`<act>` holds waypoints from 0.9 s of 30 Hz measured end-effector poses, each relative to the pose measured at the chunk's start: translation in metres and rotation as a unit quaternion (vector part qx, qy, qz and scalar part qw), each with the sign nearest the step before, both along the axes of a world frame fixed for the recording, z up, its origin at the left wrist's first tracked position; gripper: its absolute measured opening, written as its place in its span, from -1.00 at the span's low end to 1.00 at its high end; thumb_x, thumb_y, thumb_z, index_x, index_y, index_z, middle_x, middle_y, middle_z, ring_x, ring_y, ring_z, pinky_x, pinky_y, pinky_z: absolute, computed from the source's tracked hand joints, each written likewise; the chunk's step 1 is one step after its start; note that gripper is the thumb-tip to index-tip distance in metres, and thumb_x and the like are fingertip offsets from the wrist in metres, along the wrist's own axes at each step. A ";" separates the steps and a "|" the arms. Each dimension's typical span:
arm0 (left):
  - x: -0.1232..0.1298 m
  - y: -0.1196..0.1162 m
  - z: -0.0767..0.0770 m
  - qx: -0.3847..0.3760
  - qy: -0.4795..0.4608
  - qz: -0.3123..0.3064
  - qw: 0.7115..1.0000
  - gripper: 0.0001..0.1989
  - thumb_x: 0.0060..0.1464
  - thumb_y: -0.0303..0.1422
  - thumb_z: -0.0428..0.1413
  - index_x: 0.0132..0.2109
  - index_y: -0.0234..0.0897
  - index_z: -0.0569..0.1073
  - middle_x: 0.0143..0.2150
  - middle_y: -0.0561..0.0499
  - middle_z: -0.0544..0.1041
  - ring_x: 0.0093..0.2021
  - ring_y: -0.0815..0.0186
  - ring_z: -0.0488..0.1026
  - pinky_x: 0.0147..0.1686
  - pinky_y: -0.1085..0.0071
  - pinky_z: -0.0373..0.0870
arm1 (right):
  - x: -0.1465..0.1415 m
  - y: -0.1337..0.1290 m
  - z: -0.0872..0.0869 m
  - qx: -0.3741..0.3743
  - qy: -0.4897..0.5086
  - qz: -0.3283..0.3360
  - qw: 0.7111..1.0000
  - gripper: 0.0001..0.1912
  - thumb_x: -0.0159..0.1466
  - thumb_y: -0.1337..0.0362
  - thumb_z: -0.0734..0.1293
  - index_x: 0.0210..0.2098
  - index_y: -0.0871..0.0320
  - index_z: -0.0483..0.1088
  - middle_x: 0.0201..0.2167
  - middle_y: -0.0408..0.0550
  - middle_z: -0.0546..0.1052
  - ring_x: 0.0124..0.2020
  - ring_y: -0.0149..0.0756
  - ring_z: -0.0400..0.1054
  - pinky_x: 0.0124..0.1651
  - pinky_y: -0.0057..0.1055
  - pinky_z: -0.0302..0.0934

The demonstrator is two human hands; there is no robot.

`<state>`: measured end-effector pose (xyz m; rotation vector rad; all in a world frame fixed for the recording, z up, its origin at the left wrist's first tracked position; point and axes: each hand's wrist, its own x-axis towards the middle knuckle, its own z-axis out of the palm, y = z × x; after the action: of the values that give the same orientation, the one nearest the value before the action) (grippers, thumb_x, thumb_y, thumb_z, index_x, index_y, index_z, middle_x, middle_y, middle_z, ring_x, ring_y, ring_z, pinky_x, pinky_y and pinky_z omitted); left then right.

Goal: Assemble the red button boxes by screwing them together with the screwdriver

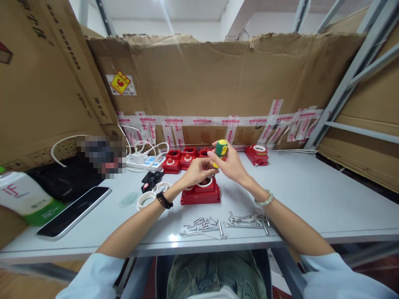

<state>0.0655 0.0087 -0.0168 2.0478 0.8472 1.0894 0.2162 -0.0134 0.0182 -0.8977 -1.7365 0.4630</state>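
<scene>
My right hand is closed around the green and yellow handle of a screwdriver, held above a red housing. Its shaft is mostly hidden by my fingers. My left hand is over the same housing, thumb and fingertips pinched together close to the screwdriver's lower end; what they grip is too small to make out. A white ring sits around the opening in the housing's top. Loose screws lie in front of it, near the table edge.
More red housings stand at the back beside a power strip; another red unit is at right. White rings, black parts, a phone and a bottle are left. Metal rods with string lie in front.
</scene>
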 end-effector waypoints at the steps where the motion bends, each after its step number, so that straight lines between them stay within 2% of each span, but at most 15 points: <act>1: 0.001 0.001 -0.001 0.014 -0.007 0.023 1.000 -0.76 -0.04 -0.27 0.26 -0.36 -0.38 0.47 -0.42 0.00 0.54 -0.39 0.30 0.46 -0.33 0.41 0.39 | 0.000 -0.001 0.001 0.006 0.000 0.003 1.000 -0.70 0.20 0.07 0.35 -0.21 0.12 0.28 -0.36 -0.12 0.48 -0.34 -0.30 0.37 -0.20 -0.31 0.26; 3: 0.001 0.002 -0.003 0.031 -0.022 0.038 0.999 -0.73 -0.06 -0.27 0.28 -0.30 -0.38 0.45 -0.39 0.02 0.52 -0.36 0.30 0.46 -0.33 0.42 0.39 | -0.001 -0.002 0.002 0.020 0.000 0.016 1.000 -0.74 0.21 0.10 0.35 -0.25 0.12 0.27 -0.35 -0.11 0.47 -0.30 -0.29 0.38 -0.17 -0.31 0.26; 7: -0.005 0.002 -0.002 -0.009 -0.037 -0.072 0.997 -0.74 0.07 -0.29 0.20 -0.13 -0.37 0.47 -0.18 -0.09 0.57 -0.17 0.24 0.51 -0.10 0.33 0.42 | -0.002 -0.002 0.002 0.026 0.004 0.028 0.999 -0.79 0.24 0.12 0.32 -0.28 0.13 0.29 -0.36 -0.11 0.47 -0.31 -0.30 0.37 -0.19 -0.33 0.26; 9: -0.006 0.003 0.000 -0.033 -0.037 -0.093 0.994 -0.76 0.08 -0.28 0.19 -0.16 -0.37 0.50 -0.20 -0.11 0.59 -0.17 0.23 0.53 -0.07 0.30 0.42 | -0.002 -0.001 0.001 0.024 0.002 0.020 1.000 -0.79 0.24 0.12 0.31 -0.28 0.13 0.31 -0.37 -0.11 0.47 -0.32 -0.30 0.37 -0.21 -0.33 0.26; 13: -0.003 0.004 -0.001 -0.042 -0.061 -0.032 0.997 -0.72 -0.06 -0.24 0.29 -0.33 -0.40 0.50 -0.36 -0.08 0.58 -0.34 0.26 0.52 -0.24 0.34 0.45 | -0.001 -0.001 0.000 0.006 0.006 0.006 1.000 -0.73 0.21 0.12 0.34 -0.17 0.15 0.36 -0.33 -0.07 0.52 -0.30 -0.28 0.41 -0.17 -0.29 0.29; 15: -0.001 0.003 -0.002 -0.022 -0.063 -0.010 0.998 -0.70 -0.09 -0.26 0.31 -0.29 -0.40 0.50 -0.38 -0.04 0.56 -0.37 0.31 0.49 -0.30 0.39 0.43 | -0.001 -0.002 0.000 -0.006 0.018 0.015 1.000 -0.67 0.19 0.13 0.36 -0.11 0.16 0.35 -0.35 -0.09 0.53 -0.34 -0.29 0.42 -0.18 -0.30 0.30; 18: -0.002 -0.001 0.001 0.013 -0.029 -0.036 0.999 -0.67 -0.04 -0.32 0.26 -0.12 -0.37 0.48 -0.32 -0.01 0.55 -0.34 0.34 0.47 -0.27 0.41 0.41 | -0.001 -0.002 -0.001 -0.003 0.022 0.024 0.999 -0.67 0.19 0.12 0.36 -0.12 0.15 0.35 -0.40 -0.12 0.51 -0.38 -0.32 0.41 -0.22 -0.32 0.30; 21: -0.004 -0.004 0.003 0.014 0.032 -0.056 0.998 -0.82 0.07 -0.31 0.16 -0.26 -0.38 0.51 -0.37 -0.02 0.55 -0.38 0.36 0.44 -0.29 0.42 0.39 | 0.000 -0.001 -0.001 0.010 0.004 0.004 1.000 -0.68 0.19 0.08 0.36 -0.15 0.13 0.34 -0.41 -0.13 0.49 -0.39 -0.32 0.37 -0.26 -0.34 0.28; 24: -0.003 -0.003 0.002 0.020 0.027 0.002 0.999 -0.78 0.02 -0.27 0.20 -0.42 -0.38 0.47 -0.48 0.02 0.51 -0.45 0.36 0.41 -0.39 0.45 0.36 | 0.000 -0.002 0.000 0.012 -0.017 -0.016 1.000 -0.69 0.18 0.04 0.36 -0.22 0.12 0.30 -0.47 -0.18 0.43 -0.45 -0.35 0.31 -0.33 -0.37 0.24; 27: -0.001 0.000 -0.001 0.046 0.009 0.062 0.997 -0.74 -0.06 -0.25 0.26 -0.37 -0.38 0.45 -0.44 0.03 0.51 -0.41 0.33 0.42 -0.39 0.46 0.35 | -0.001 -0.003 0.002 0.030 -0.017 -0.020 0.999 -0.70 0.16 0.07 0.38 -0.32 0.11 0.25 -0.47 -0.20 0.41 -0.44 -0.36 0.31 -0.32 -0.39 0.22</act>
<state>0.0644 0.0084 -0.0183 2.1075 0.9610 1.1984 0.2152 -0.0166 0.0203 -0.9006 -1.7516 0.3693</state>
